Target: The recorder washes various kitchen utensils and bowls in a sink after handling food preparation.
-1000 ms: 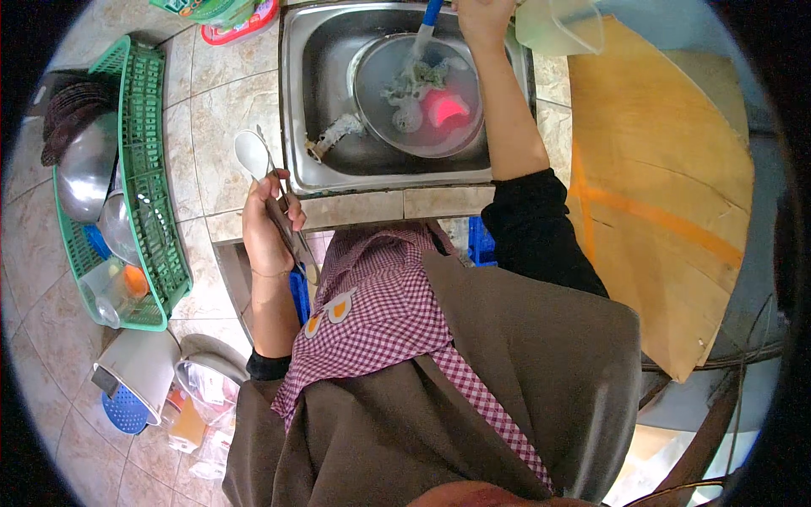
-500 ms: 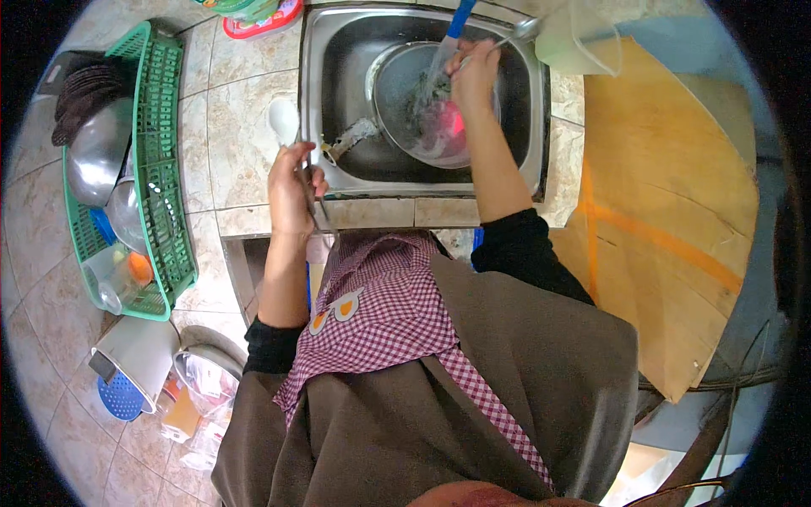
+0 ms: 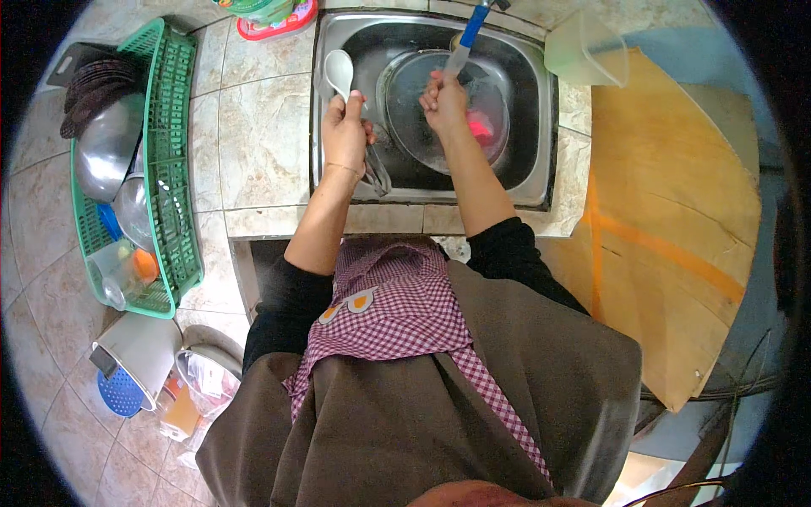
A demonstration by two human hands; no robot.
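Observation:
My left hand is closed around a bundle of utensils over the left side of the sink. A white spoon sticks up from it, and metal utensils of unclear kind hang below. My right hand has curled fingers just under the blue-and-clear tap nozzle; what it holds, if anything, is hidden. Beneath it a round basin of water sits in the steel sink, with something bright pink in it.
At the left stands a green basket of washed bowls and cups. A translucent container is on the counter right of the sink, near a brown board. A white bucket lies lower left. Green and red packages sit at the back.
My left hand has moved up and right, bringing the utensils over the sink. My right hand has come down and left to below the nozzle; the metal ladle-like utensil at its right no longer shows there.

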